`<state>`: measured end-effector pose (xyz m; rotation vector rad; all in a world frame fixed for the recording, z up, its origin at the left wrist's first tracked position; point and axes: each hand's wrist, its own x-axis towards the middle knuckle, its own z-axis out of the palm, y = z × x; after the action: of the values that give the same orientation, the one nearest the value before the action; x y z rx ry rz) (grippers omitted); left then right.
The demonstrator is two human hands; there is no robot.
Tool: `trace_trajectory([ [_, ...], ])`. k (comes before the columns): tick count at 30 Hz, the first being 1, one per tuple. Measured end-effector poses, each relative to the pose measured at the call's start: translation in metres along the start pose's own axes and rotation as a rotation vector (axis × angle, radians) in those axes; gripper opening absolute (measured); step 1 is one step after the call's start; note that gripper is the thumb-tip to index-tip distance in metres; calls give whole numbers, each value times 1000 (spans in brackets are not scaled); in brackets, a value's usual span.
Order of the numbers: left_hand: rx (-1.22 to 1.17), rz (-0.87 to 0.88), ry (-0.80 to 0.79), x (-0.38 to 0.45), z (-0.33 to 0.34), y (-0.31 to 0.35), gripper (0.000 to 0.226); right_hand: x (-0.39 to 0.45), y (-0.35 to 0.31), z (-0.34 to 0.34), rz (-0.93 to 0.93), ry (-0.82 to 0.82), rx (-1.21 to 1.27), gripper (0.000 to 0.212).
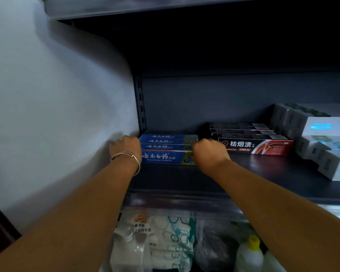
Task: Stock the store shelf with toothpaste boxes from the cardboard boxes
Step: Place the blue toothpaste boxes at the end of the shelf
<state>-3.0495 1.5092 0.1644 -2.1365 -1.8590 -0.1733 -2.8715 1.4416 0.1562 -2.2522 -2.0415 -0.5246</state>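
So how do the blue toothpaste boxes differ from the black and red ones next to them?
The blue boxes sit at the shelf's left end, gripped by the left hand and right hand; the black and red boxes lie untouched to their right. Blue fronts carry white script; the others a red panel. Both groups lie flat in rows, front to back.

Dim, underexposed shelf bay; back panel [214, 99] nearly black. Light seems to come from the left, brightening the white wall [47, 95]. Wide-angle bending at edges, soft blur on bottom-shelf goods [165, 242].
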Motion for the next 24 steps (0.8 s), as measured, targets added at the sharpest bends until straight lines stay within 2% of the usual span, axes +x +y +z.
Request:
trace_trajectory([
  [6, -100, -1, 25, 16, 4, 7, 27, 15, 0, 5, 11, 13, -21, 24],
  [10, -259, -41, 75, 31, 12, 11, 31, 27, 0, 10, 19, 23, -2, 26],
  [13, -364, -59, 104, 43, 19, 14, 32, 37, 0, 16, 40, 63, 41, 36],
  [19, -326, -54, 4, 64, 28, 18, 26, 52, 2, 23, 44, 88, 66, 41],
  [24, -394, -65, -32, 80, 36, 20, 24, 64, 3, 27, 55, 82, 86, 41],
])
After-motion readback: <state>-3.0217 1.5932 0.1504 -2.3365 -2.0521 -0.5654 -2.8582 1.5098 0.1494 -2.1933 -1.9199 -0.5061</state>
